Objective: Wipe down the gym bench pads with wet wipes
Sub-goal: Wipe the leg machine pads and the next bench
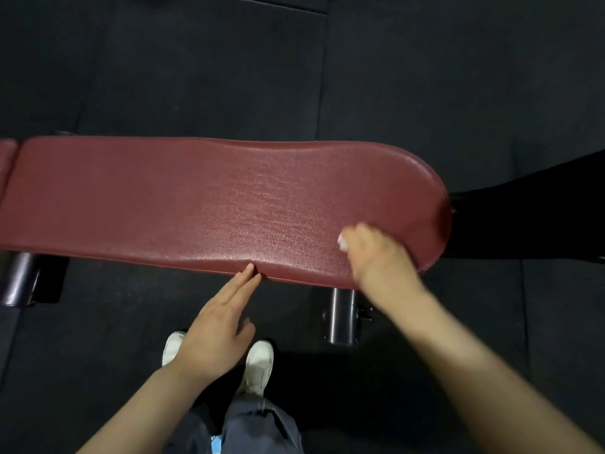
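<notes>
The right hand (376,253) presses a white wipe (343,243) onto the red pad (196,204) near its rounded right end; its fingers are blurred and mostly hidden, so I cannot tell how they lie on the wipe. The pad's long axis runs left to right, so the unwiped stretch probably lies leftward (the middle glistens). The left hand (217,326), fingers straight and together, touches the pad's near edge.
</notes>
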Demonstrator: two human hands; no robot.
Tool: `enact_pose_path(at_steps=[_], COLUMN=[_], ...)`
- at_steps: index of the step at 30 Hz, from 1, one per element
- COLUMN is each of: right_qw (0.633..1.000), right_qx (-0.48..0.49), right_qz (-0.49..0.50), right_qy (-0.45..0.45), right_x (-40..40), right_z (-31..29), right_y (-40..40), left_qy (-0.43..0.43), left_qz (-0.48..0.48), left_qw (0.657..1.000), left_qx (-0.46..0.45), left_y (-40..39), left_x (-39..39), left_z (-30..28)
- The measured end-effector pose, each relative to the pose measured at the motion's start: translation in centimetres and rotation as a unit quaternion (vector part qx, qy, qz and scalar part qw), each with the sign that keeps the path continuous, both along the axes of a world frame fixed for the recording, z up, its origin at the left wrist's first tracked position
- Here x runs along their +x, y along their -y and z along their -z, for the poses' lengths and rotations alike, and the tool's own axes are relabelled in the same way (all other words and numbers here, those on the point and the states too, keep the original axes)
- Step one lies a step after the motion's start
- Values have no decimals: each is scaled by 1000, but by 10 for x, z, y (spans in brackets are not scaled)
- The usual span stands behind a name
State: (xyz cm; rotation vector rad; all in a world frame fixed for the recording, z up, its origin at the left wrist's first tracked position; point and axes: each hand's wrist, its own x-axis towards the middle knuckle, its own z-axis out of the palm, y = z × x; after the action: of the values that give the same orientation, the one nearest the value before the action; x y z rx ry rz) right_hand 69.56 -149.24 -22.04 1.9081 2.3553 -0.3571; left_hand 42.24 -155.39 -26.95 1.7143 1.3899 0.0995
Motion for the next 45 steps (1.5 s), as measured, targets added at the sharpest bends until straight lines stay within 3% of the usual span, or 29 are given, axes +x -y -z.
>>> enact_pose_path(at_steps=[4,7,9,11,13,15,18,20,22,25,30,32,35,39,42,45], right_qw=[987,978,991,998,971,955,995,992,977,977,987,991,979,973,970,977], right_qx=[85,92,76,-19,-131,-136,13,83,95,94,1,37,164,104,131,115], right_qz=[132,187,108,-57,-200,-261,-95,89,187,191,153,121,121,201,206,176], right_qy=[18,22,19,-1,-26,-25,10,37,21,-8,-55,-49,28,42,18,-28], right_x=[37,26,12,-7,-26,-26,-7,18,20,-13,-74,-69,-57,-58,-70,-85], right_z=[7,7,9,7,4,8,16,13,13,14,2,12,30,33,36,26], right_y=[-124,-137,-99,-39,4,-14,-92,-141,-157,-113,47,26,-72,-167,-119,-3], left_qy=[-8,-8,0,5,6,6,8,6,9,17,29,32,36,34,28,19], left_qz=[7,6,6,9,11,9,8,10,6,-8,-17,-13,-17,-33,-59,-93], left_qw=[1000,1000,1000,1000,1000,1000,1000,1000,1000,1000,999,999,999,998,997,994], left_qx=[3,-3,-3,-1,-2,-4,-4,0,5,1,-9,-2,7,31,45,59], left_y=[-1,-1,-1,-1,0,0,-1,0,1,3,4,5,6,8,4,-3], left_x=[1,0,0,-1,-1,0,0,0,1,3,4,3,1,-1,-5,-14], left_z=[1,-1,-2,-1,0,0,0,0,1,-2,-3,0,3,11,12,9])
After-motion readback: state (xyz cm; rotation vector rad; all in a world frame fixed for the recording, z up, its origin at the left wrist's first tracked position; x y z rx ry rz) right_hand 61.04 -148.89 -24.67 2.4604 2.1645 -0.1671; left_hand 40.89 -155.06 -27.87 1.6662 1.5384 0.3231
